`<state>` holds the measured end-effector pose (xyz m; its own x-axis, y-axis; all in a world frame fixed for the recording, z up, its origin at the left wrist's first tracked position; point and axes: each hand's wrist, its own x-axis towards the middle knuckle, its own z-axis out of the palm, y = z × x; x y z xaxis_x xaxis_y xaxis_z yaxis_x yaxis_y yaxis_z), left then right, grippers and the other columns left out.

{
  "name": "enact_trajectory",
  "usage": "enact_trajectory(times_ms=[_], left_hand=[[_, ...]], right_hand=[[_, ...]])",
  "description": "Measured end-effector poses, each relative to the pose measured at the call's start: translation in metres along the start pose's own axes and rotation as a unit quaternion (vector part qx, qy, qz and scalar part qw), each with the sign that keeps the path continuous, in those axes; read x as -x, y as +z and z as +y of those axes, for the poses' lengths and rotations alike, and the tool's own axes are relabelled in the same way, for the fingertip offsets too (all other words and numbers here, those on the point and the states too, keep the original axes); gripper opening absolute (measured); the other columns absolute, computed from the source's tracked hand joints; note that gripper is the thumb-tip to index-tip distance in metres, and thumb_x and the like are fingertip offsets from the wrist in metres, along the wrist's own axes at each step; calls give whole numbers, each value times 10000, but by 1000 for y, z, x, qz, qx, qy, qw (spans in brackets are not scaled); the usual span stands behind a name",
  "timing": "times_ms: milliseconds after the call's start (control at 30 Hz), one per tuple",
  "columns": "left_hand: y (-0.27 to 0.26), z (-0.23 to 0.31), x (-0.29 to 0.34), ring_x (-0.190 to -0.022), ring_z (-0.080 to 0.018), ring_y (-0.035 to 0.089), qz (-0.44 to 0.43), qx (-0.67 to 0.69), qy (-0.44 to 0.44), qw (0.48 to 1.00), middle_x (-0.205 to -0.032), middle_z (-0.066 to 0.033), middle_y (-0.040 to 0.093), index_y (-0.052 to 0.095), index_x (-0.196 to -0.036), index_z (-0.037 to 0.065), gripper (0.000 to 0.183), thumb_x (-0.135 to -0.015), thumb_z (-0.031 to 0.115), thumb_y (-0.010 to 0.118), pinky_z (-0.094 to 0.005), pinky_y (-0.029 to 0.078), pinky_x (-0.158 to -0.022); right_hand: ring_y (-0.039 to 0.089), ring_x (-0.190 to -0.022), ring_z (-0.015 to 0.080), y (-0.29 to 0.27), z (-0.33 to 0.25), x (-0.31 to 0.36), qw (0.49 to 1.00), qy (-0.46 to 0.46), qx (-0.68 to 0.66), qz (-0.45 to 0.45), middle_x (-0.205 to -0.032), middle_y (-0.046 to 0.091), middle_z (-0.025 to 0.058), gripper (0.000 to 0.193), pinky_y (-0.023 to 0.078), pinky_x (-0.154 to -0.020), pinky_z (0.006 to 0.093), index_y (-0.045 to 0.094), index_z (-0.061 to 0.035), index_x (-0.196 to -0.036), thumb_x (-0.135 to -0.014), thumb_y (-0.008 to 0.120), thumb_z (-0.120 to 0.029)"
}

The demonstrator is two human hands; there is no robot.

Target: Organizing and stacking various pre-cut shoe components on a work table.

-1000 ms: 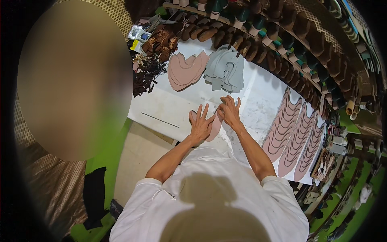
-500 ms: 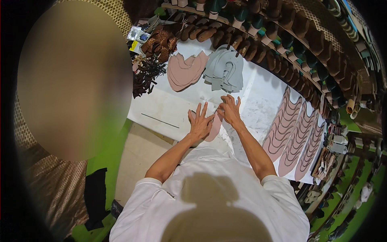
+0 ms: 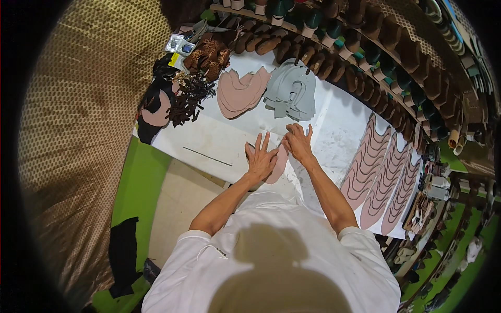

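A pink, curved leather-like piece (image 3: 279, 168) lies at the near edge of the white table, under and between my two hands. My left hand (image 3: 261, 160) is on its left edge, thumb and forefinger bent together at the piece, the other fingers stretched out. At the piece's upper tip, my right hand (image 3: 299, 144) pinches with thumb and forefinger while its other fingers point away. Exactly what the fingertips grip is partly hidden. Beyond my hands lie a stack of pink cut pieces (image 3: 241, 94) and a pile of grey pattern pieces (image 3: 290, 94).
Rows of overlapping pink cut pieces (image 3: 373, 182) cover the table's right side. A thin dark strip (image 3: 207, 156) lies left of my hands. Dark straps (image 3: 190, 99) and leopard-print pieces (image 3: 207, 56) are heaped at the far left. Shelves of shoes (image 3: 360, 57) curve round the back and right.
The large blurred shape at the left is gone, uncovering the gold patterned curtain and the table's left end with black and pink pieces. My hands have hardly moved.
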<state>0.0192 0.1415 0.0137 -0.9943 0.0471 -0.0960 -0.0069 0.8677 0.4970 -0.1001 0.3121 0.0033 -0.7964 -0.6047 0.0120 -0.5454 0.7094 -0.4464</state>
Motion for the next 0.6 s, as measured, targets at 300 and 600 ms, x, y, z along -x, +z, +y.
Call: enact_trajectory(times_ms=[300, 600], left_hand=[[5, 2, -4, -1582, -402, 136, 20, -36, 2, 999, -1734, -150, 177, 710, -1342, 271, 423, -922, 232, 666, -799, 132, -1105], [5, 3, -6, -1579, -402, 131, 29, -41, -2, 999, -1734, -137, 184, 711, -1327, 276, 420, -906, 273, 720, -804, 135, -1098]], right_hand=[[477, -1376, 266, 0, -3, 9, 999, 16, -34, 13, -1357, 595, 55, 154, 108, -1184, 722, 749, -113, -950, -915, 731, -262], [504, -1369, 251, 3, 1, 15, 996, 39, -73, 38, -1398, 594, 65, 147, 144, -1189, 687, 774, -124, -1003, -928, 723, -239]])
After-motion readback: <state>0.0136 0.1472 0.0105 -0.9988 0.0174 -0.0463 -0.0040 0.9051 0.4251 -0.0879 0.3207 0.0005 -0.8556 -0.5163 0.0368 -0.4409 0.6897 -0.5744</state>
